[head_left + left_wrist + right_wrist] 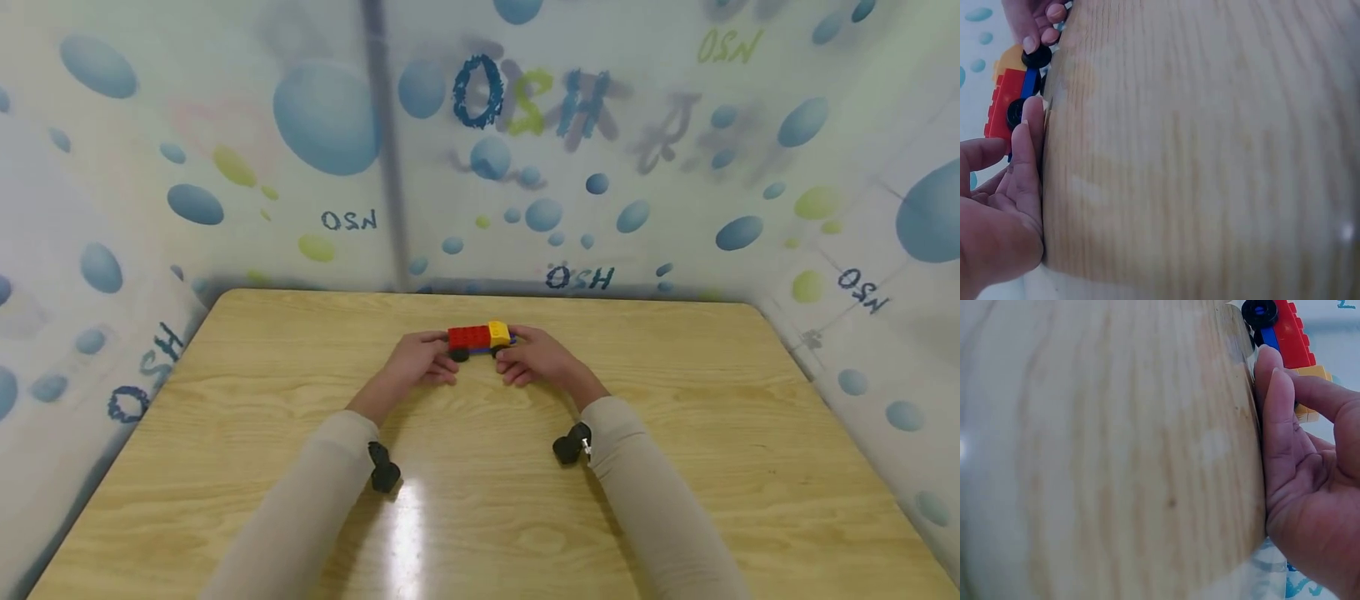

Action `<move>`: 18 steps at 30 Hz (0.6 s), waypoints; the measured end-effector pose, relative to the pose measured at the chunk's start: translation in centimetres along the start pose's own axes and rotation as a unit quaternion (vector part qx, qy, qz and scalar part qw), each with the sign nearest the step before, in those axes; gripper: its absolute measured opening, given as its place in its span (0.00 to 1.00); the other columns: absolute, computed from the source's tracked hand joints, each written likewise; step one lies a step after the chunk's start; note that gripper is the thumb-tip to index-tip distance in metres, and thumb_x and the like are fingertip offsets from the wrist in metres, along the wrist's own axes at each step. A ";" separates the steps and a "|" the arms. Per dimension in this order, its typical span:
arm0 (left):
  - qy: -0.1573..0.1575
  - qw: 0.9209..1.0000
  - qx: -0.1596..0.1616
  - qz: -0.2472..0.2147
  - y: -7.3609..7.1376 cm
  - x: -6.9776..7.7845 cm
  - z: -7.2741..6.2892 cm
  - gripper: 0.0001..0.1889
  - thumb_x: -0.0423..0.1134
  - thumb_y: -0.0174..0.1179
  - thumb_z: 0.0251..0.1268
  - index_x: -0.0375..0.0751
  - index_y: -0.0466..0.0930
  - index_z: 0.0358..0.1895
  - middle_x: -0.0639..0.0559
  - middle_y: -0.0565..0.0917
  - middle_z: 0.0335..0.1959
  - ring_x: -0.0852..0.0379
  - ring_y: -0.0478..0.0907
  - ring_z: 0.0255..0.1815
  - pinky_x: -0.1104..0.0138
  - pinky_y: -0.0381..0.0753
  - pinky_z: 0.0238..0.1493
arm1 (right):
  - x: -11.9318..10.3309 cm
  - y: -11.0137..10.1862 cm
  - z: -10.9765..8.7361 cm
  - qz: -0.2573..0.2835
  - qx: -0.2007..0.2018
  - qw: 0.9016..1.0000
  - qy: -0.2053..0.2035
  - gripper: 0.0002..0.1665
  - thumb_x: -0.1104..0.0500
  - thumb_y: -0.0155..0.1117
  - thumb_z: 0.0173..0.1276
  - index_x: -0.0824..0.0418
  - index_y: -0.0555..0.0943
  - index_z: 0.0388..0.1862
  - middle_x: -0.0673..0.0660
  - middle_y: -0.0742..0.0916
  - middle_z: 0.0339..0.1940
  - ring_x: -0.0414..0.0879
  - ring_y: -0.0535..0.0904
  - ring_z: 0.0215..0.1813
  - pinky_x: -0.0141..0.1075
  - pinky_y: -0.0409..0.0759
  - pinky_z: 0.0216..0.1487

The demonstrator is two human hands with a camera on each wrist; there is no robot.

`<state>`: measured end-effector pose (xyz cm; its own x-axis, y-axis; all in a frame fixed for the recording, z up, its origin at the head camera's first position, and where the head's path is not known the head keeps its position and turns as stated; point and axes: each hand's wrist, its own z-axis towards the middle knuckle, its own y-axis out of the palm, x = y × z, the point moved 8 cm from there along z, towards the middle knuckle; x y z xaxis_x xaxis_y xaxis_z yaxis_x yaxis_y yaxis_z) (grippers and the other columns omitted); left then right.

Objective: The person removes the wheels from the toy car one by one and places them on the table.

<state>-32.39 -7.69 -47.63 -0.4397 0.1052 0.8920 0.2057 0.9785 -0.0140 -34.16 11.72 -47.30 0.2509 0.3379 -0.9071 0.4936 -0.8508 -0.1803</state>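
A small toy truck (469, 337) made of building bricks stands on the wooden table near its far edge. Its body is a red studded brick (1005, 103), its cab (1314, 378) is yellow, and black wheels (1037, 57) sit on a blue base (1029, 84). My left hand (415, 359) holds the red rear end, its lower fingers lying along the tabletop. At the other end, my right hand (542, 357) grips the yellow cab between thumb and fingers, close by the front wheel. Part of the cab is hidden behind the right fingers in the right wrist view.
The light wooden table (480, 517) runs back to a pale fabric wall (442, 208) printed with blue and green spots and lettering. Similar walls close in on both sides. Small black devices (385, 471) are strapped at both wrists, over beige sleeves.
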 end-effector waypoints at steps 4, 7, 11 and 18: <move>-0.001 1.000 -0.001 0.001 -0.2 0.0 -0.1 0.25 0.40 0.48 0.77 0.45 0.60 0.74 0.46 0.86 0.30 0.56 0.85 0.24 0.70 0.83 0.27 | 0.0 0.1 0.1 0.003 -0.003 1.000 -0.006 0.35 0.58 0.59 0.72 0.56 0.59 0.73 0.59 0.87 0.36 0.46 0.85 0.28 0.36 0.84 0.31; 0.000 1.000 -0.006 -0.002 -0.2 0.1 0.0 0.26 0.40 0.48 0.77 0.45 0.59 0.75 0.46 0.86 0.30 0.56 0.85 0.24 0.70 0.83 0.28 | 0.0 0.0 0.0 0.000 0.003 1.000 -0.007 0.34 0.58 0.60 0.72 0.55 0.60 0.73 0.58 0.87 0.36 0.46 0.84 0.28 0.35 0.84 0.30; 0.007 1.000 -0.006 -0.003 -0.1 0.2 0.1 0.26 0.40 0.48 0.76 0.45 0.58 0.75 0.46 0.86 0.30 0.56 0.85 0.24 0.70 0.83 0.28 | -0.1 -0.2 -0.1 -0.004 0.013 1.000 -0.011 0.38 0.58 0.60 0.71 0.57 0.56 0.76 0.58 0.87 0.36 0.45 0.84 0.28 0.35 0.84 0.31; 0.026 0.999 0.016 0.018 0.0 0.1 -0.5 0.25 0.40 0.47 0.77 0.43 0.61 0.74 0.46 0.85 0.28 0.56 0.84 0.24 0.70 0.82 0.27 | -0.5 0.1 -1.0 -0.025 0.027 0.999 -0.008 0.45 0.56 0.61 0.71 0.57 0.49 0.79 0.58 0.88 0.35 0.44 0.83 0.27 0.35 0.84 0.34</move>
<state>-32.03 -7.80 -47.28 -0.3866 0.1316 0.9128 0.1912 0.9797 -0.0603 -33.36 11.85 -46.53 0.2140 0.3737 -0.9025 0.4586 -0.8542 -0.2449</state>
